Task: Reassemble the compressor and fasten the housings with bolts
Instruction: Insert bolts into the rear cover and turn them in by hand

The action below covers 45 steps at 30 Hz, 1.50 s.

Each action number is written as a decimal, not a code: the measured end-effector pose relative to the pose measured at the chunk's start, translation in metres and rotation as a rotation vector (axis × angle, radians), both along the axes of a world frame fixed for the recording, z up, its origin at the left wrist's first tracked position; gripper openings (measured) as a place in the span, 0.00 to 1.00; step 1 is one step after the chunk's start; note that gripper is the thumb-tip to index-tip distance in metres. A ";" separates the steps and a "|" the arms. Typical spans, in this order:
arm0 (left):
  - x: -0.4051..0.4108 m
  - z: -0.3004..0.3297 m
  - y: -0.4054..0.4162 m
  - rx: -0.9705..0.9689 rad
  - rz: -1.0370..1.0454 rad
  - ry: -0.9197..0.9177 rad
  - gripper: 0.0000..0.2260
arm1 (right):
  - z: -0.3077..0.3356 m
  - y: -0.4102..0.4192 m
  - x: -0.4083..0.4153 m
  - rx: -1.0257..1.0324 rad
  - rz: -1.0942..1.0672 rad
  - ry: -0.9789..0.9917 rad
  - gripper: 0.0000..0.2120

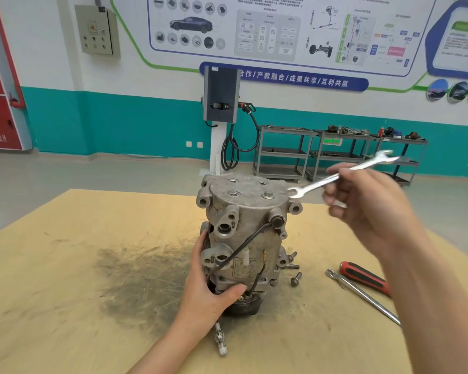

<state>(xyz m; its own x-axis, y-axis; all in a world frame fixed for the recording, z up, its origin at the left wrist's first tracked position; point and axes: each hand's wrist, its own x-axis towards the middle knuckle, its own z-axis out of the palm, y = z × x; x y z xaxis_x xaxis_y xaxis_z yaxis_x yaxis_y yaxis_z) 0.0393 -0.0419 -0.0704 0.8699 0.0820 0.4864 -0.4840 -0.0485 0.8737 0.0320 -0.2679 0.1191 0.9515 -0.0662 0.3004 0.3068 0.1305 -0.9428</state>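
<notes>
The compressor [243, 238] stood upright in the middle of the frame on the counter [65, 292], its long axis vertical, flat round top face toward the ceiling and its dark pulley end down on the wood. One bolt [268, 195] sat in the top face, on the right side. A black wire [243, 249] ran slantwise down the front of the body.

My left hand [208, 292] gripped the lower part of the compressor from the left, fingers round its side and thumb curled across the front near the bottom.

My right hand [368, 201], raised in the right of the frame, had its grip closed on a wrench [338, 176]. The wrench lay slantwise, long axis running from lower left to upper right; its lower open end hung just at the right edge of the top face, and I could not tell whether it touched.

Loose bolts [295, 268] lay on the counter just right of the compressor's base. Further right lay a screwdriver [365, 279] with a red and black handle, and a long steel bar [362, 295] just in front of it, both slanting toward the lower right. A dark smudge [135, 279] stained the wood at the left.
</notes>
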 end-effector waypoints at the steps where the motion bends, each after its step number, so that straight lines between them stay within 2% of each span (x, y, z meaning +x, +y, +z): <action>1: 0.000 -0.001 0.000 -0.003 -0.003 0.003 0.52 | -0.004 0.008 0.003 0.032 0.020 0.011 0.09; 8: 0.003 -0.004 0.001 0.000 -0.001 -0.005 0.50 | -0.014 0.025 0.016 0.179 0.068 0.036 0.09; 13: 0.004 -0.004 0.002 0.017 0.021 -0.028 0.51 | -0.007 0.026 0.026 0.115 0.103 0.104 0.07; 21: 0.004 -0.003 0.001 0.022 0.025 -0.031 0.50 | 0.007 0.023 0.041 0.055 0.224 0.347 0.06; 28: 0.004 -0.004 0.001 0.052 0.039 -0.031 0.44 | 0.025 0.029 0.056 -0.107 0.348 0.507 0.06; 33: 0.005 -0.004 0.001 0.060 0.040 -0.030 0.45 | 0.018 0.027 0.056 -0.051 0.361 0.452 0.06; 38: 0.005 -0.004 0.002 0.050 0.037 -0.036 0.48 | 0.000 0.024 0.051 -0.049 0.310 0.252 0.07; 42: 0.005 -0.002 0.001 0.037 0.027 -0.045 0.50 | -0.014 0.027 0.044 0.054 0.299 0.121 0.06; 45: 0.005 -0.001 0.001 0.024 0.024 -0.047 0.51 | -0.021 0.029 0.044 0.144 0.296 0.107 0.06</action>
<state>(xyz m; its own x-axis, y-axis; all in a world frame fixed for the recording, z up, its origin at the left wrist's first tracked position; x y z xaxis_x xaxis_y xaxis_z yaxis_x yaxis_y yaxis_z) 0.0439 -0.0407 -0.0715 0.8439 0.0904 0.5288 -0.5229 -0.0814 0.8485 0.0763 -0.2394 0.0984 0.9614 0.1831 0.2053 0.1358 0.3330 -0.9331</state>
